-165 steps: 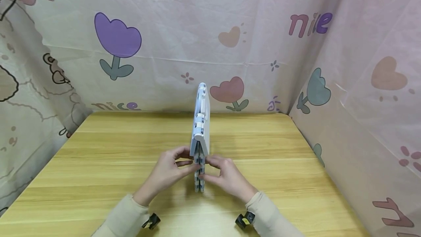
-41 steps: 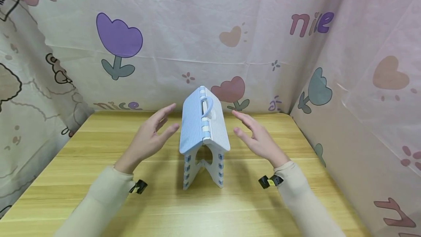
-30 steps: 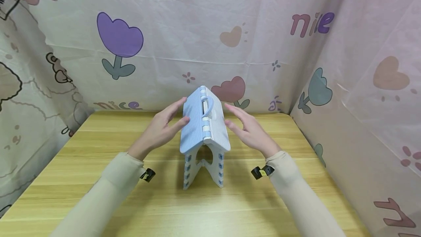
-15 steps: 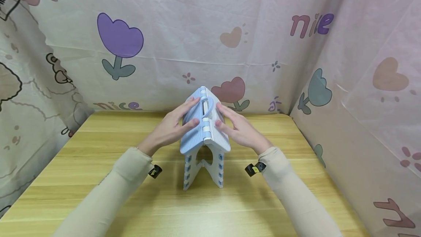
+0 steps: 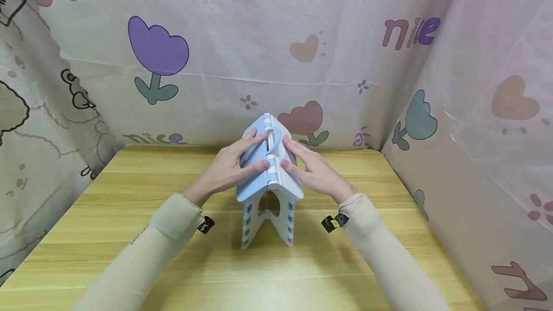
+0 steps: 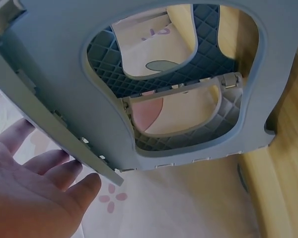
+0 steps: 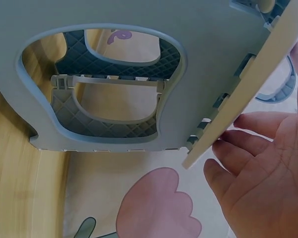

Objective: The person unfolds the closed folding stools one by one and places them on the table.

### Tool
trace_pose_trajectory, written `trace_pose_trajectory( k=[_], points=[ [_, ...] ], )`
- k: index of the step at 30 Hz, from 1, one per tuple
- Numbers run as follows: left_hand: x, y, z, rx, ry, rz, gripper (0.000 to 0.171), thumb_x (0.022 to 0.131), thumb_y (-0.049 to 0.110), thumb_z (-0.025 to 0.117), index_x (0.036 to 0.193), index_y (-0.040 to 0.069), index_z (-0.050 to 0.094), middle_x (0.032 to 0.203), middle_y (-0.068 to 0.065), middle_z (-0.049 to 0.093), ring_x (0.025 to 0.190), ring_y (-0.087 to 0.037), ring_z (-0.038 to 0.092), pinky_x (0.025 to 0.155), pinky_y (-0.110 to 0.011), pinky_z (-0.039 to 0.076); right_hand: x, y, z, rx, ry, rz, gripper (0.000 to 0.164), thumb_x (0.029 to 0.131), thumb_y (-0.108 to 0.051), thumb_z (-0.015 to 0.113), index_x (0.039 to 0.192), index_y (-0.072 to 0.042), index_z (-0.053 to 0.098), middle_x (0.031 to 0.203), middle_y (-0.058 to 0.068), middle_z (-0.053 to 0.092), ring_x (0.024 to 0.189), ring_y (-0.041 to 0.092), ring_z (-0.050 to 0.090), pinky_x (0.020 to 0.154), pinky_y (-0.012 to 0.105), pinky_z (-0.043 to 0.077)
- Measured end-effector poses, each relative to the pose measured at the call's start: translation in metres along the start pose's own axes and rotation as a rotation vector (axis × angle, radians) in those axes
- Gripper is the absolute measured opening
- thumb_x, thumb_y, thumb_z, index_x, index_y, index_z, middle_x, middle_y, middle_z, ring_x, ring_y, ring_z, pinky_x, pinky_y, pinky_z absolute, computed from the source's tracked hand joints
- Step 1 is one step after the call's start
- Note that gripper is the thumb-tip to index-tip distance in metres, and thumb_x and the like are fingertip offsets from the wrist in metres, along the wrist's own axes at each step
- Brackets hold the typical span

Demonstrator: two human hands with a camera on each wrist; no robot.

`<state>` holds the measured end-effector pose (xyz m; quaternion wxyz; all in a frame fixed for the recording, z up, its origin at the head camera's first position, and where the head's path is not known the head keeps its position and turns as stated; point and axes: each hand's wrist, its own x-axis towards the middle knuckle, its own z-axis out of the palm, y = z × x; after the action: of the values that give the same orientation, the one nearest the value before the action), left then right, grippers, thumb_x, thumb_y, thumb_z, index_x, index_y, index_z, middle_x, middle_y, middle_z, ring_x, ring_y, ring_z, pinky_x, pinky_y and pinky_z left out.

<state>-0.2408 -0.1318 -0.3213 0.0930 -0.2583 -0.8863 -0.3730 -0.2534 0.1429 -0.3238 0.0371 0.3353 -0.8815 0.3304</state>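
Observation:
A blue-and-white plastic folding stool (image 5: 282, 184) stands half unfolded on the table, its two ribbed top panels sloping like a roof and its legs spread below. A blue carry handle (image 5: 274, 141) sticks up at the ridge. On the blue left panel lies my left hand (image 5: 229, 167), fingers extended, thumb close to the hinge. My right hand (image 5: 314, 169) rests likewise on the white right panel. Both wrist views show the stool's leg frame (image 6: 188, 157) from the side, with the right hand's fingers (image 7: 238, 153) along the panel's outer face.
The wooden table (image 5: 129, 196) runs back to a printed cloth (image 5: 229, 61) hung behind and along both sides. A small black device (image 5: 206, 225) is strapped at the left wrist, and another black device (image 5: 332, 223) at the right.
Earlier the stool was nearly flat-folded between both hands; its legs then spread apart. Over the last second the hands came inward from either side and settled on the sloping panels.

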Motion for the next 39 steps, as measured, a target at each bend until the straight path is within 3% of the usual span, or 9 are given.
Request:
trace_pose_trajectory(
  k=[12,19,24,32,39],
  points=[
    [0.0,0.005,-0.003,0.032,-0.061,-0.037,0.082,0.097,0.063,0.07,0.167,0.041,0.033,0.18,-0.003,0.02,0.165,-0.04,0.024,0.132,-0.064,0.028,-0.003,0.0,-0.003,-0.015,0.006,0.0,0.078,0.11,-0.06,0.051,0.17,-0.017,0.03,0.18,0.005,0.024,0.166,0.028,0.025,0.135,0.054,0.027],
    [-0.001,0.005,-0.004,0.067,-0.061,-0.043,0.09,0.095,0.061,0.073,0.168,0.026,0.035,0.178,-0.005,0.023,0.164,-0.039,0.027,0.133,-0.059,0.03,-0.003,0.0,-0.003,-0.026,0.0,-0.003,0.074,0.11,-0.053,0.055,0.17,-0.016,0.031,0.179,0.004,0.024,0.166,0.027,0.026,0.135,0.053,0.028],
    [-0.002,0.004,-0.008,0.092,-0.08,-0.031,0.093,0.095,0.058,0.075,0.169,0.019,0.033,0.178,-0.004,0.024,0.164,-0.035,0.028,0.133,-0.056,0.031,-0.003,0.0,-0.003,-0.037,0.0,-0.002,0.075,0.11,-0.054,0.054,0.17,-0.016,0.031,0.179,0.003,0.024,0.166,0.026,0.026,0.135,0.052,0.028],
    [-0.003,0.0,-0.014,0.105,-0.117,0.009,0.094,0.097,0.053,0.076,0.169,0.014,0.031,0.178,-0.006,0.024,0.163,-0.035,0.03,0.133,-0.056,0.032,-0.003,-0.001,-0.004,-0.045,0.001,0.001,0.073,0.109,-0.05,0.057,0.169,-0.017,0.033,0.179,0.004,0.026,0.165,0.027,0.028,0.134,0.053,0.029],
    [-0.003,0.001,-0.016,0.124,-0.126,0.0,0.095,0.095,0.053,0.078,0.169,0.014,0.033,0.177,-0.007,0.025,0.162,-0.036,0.03,0.132,-0.055,0.033,-0.002,0.0,-0.004,-0.046,-0.008,0.011,0.073,0.109,-0.048,0.059,0.169,-0.016,0.034,0.179,0.003,0.027,0.165,0.027,0.028,0.134,0.053,0.029]
  ],
)
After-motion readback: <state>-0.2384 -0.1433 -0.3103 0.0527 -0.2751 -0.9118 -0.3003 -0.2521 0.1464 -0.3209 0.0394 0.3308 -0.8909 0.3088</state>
